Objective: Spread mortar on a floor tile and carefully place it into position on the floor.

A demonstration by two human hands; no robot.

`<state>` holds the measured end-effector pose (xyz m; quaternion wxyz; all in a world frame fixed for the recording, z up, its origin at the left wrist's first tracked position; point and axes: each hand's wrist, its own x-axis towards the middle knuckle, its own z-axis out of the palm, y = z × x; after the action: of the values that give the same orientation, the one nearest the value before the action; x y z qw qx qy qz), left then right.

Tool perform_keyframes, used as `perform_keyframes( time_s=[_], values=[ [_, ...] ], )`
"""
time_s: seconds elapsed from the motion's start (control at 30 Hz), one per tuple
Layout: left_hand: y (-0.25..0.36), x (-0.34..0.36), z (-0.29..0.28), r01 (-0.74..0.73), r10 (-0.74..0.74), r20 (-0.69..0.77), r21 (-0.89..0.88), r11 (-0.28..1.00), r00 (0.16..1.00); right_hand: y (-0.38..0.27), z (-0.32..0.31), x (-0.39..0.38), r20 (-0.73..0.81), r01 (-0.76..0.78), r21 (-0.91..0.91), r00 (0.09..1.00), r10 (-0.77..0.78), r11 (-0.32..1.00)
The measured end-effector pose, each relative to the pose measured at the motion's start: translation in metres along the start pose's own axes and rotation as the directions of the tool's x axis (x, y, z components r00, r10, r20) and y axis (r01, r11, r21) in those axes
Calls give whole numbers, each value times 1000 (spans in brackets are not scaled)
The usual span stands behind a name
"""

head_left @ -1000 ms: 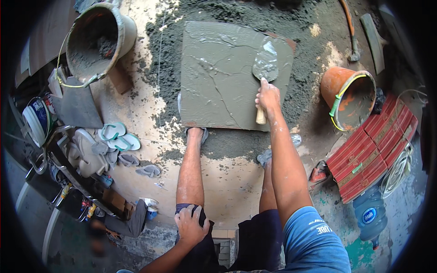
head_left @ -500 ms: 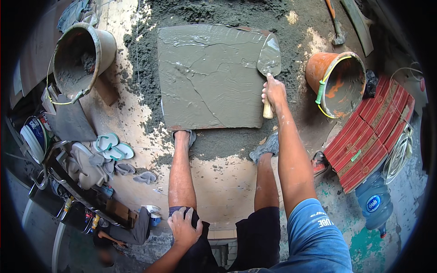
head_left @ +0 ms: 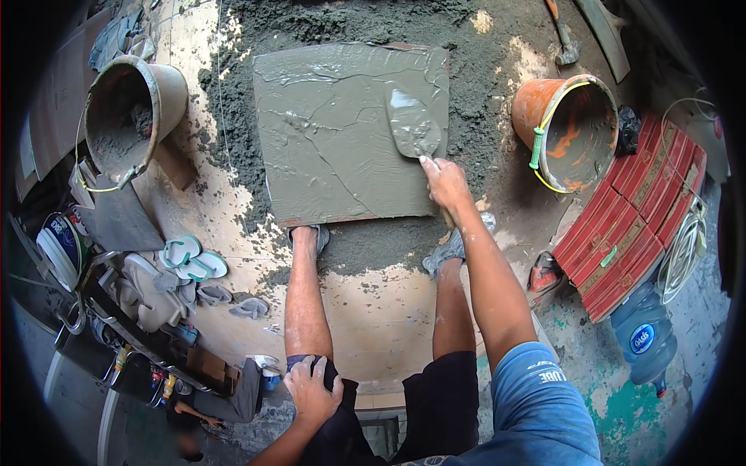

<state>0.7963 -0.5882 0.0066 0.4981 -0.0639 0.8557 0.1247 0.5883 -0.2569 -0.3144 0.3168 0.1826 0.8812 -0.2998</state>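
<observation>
A square tile (head_left: 334, 167) lies before my feet, its upper face coated in wet grey cement with a few cracks and ridges. My right hand (head_left: 447, 185) is wrapped round the handle of a trowel (head_left: 413, 128). The trowel's blade is over the right part of the coated face, with wet cement on it; whether it presses on the coat I cannot tell. My left hand (head_left: 314, 388) rests on my left knee with its fingers spread, holding nothing.
Loose grey mortar (head_left: 326, 19) surrounds the tile. A mortar-stained bucket (head_left: 167, 101) leans at left, an orange bucket (head_left: 536, 116) at right. Beyond are a hammer (head_left: 568, 50), red cartons (head_left: 622, 225), a water bottle (head_left: 643, 338) and slippers (head_left: 194, 260). Another person (head_left: 186, 419) is at lower left.
My right hand has moved the trowel left, from the tile's right edge onto its coated face. My left hand has stayed on the knee. The whole view has shifted slightly.
</observation>
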Motion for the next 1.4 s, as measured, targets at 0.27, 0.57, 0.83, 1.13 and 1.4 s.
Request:
perform_keyframes(
  time_s=[0.27, 0.57, 0.83, 1.13, 1.4],
  values=[
    [-3, -2, 0, -3, 3, -11, 23, 1000, 1000, -14, -31, 37, 172, -436, 452, 898, 404, 778],
    [-2, -1, -1, 8, -8, 2, 8, 1000, 1000, -22, -6, -3, 314, -468, 503, 882, 351, 727],
    [-3, -3, -3, 39, -39, 22, 4, 999, 999, -43, 46, -60, 573, 34, -124, 818, 44, 992],
    [1, -1, -7, 17, -17, -3, 16, 1000, 1000, 2, 16, -75, 717, 273, -381, 690, 96, 884],
    [3, 0, -8, 24, -24, 6, 13, 1000, 1000, -66, 21, -69, 762, 403, -307, 647, -31, 862]
  ],
)
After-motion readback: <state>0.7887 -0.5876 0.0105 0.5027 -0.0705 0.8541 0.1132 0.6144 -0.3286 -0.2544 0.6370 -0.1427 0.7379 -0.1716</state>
